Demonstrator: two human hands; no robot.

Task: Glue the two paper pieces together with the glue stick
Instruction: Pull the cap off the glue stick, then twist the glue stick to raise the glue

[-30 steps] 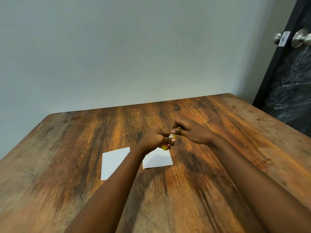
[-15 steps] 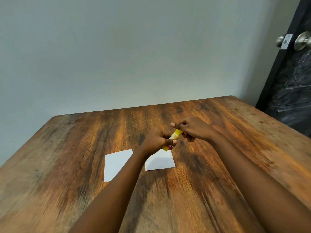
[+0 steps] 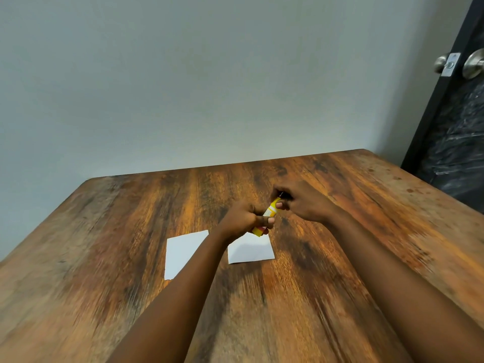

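A yellow glue stick (image 3: 271,210) is held tilted above the wooden table (image 3: 117,244). My left hand (image 3: 242,218) grips its lower body, and my right hand (image 3: 301,203) pinches its upper end, where the cap is hidden by my fingers. Two white paper pieces lie flat below. The left paper (image 3: 183,251) is partly covered by my left forearm. The right paper (image 3: 251,250) sits just under the glue stick's bottom end.
A plain grey wall rises behind the table's far edge. A dark door (image 3: 455,132) with a metal knob (image 3: 474,64) stands at the right, past the table's right edge.
My right hand has drawn up and to the right along the glue stick, exposing more of its yellow body. My left hand keeps its hold. The papers have not moved.
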